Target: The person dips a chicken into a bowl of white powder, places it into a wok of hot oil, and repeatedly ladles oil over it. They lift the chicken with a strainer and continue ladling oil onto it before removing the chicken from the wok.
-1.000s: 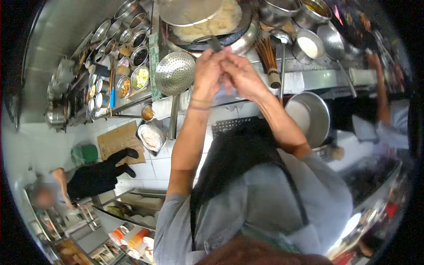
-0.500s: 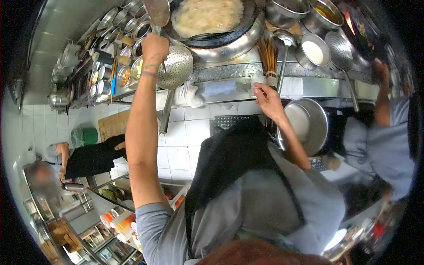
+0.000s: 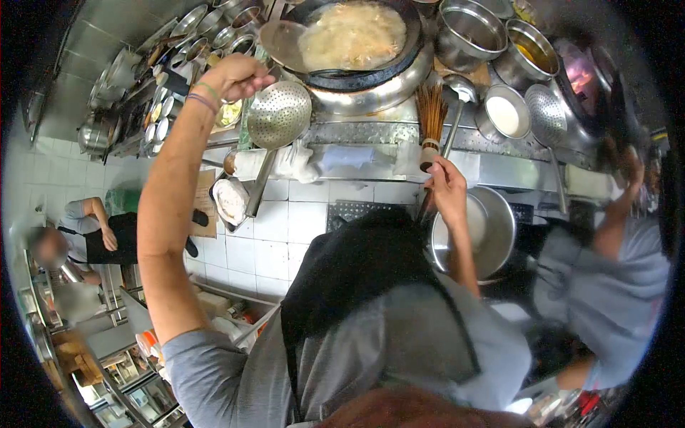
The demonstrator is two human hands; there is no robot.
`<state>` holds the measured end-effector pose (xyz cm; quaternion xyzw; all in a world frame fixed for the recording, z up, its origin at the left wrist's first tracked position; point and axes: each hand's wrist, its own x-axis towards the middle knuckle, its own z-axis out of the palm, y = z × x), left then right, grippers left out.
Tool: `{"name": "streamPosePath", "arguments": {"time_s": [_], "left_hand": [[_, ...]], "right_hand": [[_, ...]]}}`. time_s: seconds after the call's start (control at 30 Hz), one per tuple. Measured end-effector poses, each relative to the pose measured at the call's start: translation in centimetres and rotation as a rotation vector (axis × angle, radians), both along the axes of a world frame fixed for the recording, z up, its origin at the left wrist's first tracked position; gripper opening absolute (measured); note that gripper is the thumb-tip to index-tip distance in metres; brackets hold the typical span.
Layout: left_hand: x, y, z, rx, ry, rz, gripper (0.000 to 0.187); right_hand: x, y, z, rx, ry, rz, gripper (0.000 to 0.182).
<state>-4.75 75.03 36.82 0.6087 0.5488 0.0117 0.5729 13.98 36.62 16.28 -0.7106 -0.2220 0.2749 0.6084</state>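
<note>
Head view: round strainer [image 3: 281, 44] beside frothy liquid [image 3: 353, 36].

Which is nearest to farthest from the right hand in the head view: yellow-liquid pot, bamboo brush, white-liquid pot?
From the right hand:
1. Bamboo brush, just beyond the fingertips; contact unclear.
2. White-liquid pot, beyond it to the right.
3. Yellow-liquid pot, farther back, also right.

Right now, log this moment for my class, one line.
left hand: near perforated skimmer, grip unclear | right hand: beside brush handle, grip unclear | wok: frothy pale contents
</note>
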Motion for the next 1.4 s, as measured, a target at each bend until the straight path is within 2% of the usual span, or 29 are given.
{"name": "streamPosePath", "arguments": {"time_s": [0.1,0.23,0.33,0.37,0.4,0.47,0.5,0.6,0.63,0.7,0.77,0.8,0.83,0.87,0.93,0.97,1.07,1.1,1.13,1.2,1.27,1.3,1.37,1.4], "left_hand": [[-1.0,1.6,0.3,-0.242,-0.038,0.061,0.013],[-1.1,4.0,-1.9,-0.351,-0.125,-0.014,0.012],[-0.4,1.6,-3.9,-0.354,-0.23,0.017,0.013],[-1.0,1.6,-5.3,-0.418,-0.279,-0.012,0.013],[-1.4,0.7,-5.0,-0.485,-0.37,0.091,0.015],[-2.1,4.0,-8.5,-0.694,-0.524,-0.002,0.014],[-2.1,3.4,-8.4,-0.673,-0.568,0.031,0.014],[-1.6,1.1,-9.4,-0.652,-0.694,0.093,0.012],[-1.8,1.1,-10.5,-0.67,-0.732,0.081,0.012],[-2.1,0.6,-11.5,-0.668,-0.728,0.076,0.011],[-3.3,-0.7,-10.2,-0.605,-0.72,0.072,0.011],[-4.2,-1.8,-8.9,-0.575,-0.713,0.067,0.011],[-5.2,-2.5,-7.6,-0.528,-0.684,0.12,0.012],[-6.1,-2.3,-7.8,-0.477,-0.647,0.068,0.012],[-8.0,-1.1,-9.2,-0.37,-0.584,-0.026,0.012],[-8.7,-0.6,-10.6,-0.346,-0.639,-0.028,0.01],[-9.5,-1.5,-10.1,-0.258,-0.651,0.041,0.009],[-9.8,-1.4,-10.7,-0.261,-0.696,0.044,0.009],[-9.9,-1.4,-11.1,-0.246,-0.699,0.054,0.009],[-10.1,-1.4,-11.6,-0.219,-0.7,0.073,0.009],[-10.6,-1.4,-11.6,-0.223,-0.7,0.079,0.009],[-10.8,-1.5,-11.6,-0.224,-0.705,0.089,0.009],[-11.1,-1.5,-11.6,-0.252,-0.731,0.089,0.007],[-11.1,-1.7,-11.4,-0.255,-0.731,0.095,0.007]], "right_hand": [[1.0,-0.9,-0.6,-0.048,-0.083,-0.014,0.032],[0.9,-1.5,-0.4,-0.113,-0.047,-0.038,0.032],[0.6,-2.2,-1.5,-0.125,-0.343,-0.002,0.031],[1.0,-2.8,-3.5,-0.14,-0.551,-0.014,0.032],[0.9,-2.7,-2.9,-0.187,-0.43,-0.018,0.032],[-0.2,-3.5,-1.7,-0.308,-0.178,-0.002,0.033],[-0.5,-3.4,-2.0,-0.327,-0.118,-0.022,0.032],[0.3,-3.6,-7.1,-0.321,-0.367,-0.023,0.03],[0.9,-3.9,-10.3,-0.25,-0.435,-0.003,0.036],[0.1,-3.3,-12.2,-0.287,-0.328,-0.014,0.043],[-0.3,-2.5,-13.5,-0.337,-0.292,-0.047,0.054],[-1.7,-2.1,-10.6,-0.349,-0.19,-0.058,0.052],[-1.7,-2.1,-13.5,-0.255,-0.223,-0.099,0.047],[-1.8,-2.4,-16.6,-0.16,-0.254,-0.137,0.043],[-2.0,-2.3,-16.1,-0.358,-0.303,-0.204,0.036],[-1.9,-2.5,-15.8,-0.459,-0.328,-0.237,0.032],[-1.7,-3.7,-12.3,-0.303,-0.288,-0.266,0.024],[-3.8,-3.3,-6.7,-0.3,-0.212,-0.305,0.021],[-4.6,-3.5,-4.0,-0.224,-0.162,-0.291,0.017],[-7.7,-2.4,5.7,-0.287,0.044,-0.279,0.015],[-5.0,-2.4,2.9,-0.131,0.013,-0.11,0.016],[-5.4,-1.6,3.8,-0.051,0.003,-0.034,0.016],[-5.6,1.5,8.6,-0.146,-0.157,0.067,0.019],[-4.3,3.1,8.1,-0.196,-0.139,0.088,0.018]]}}
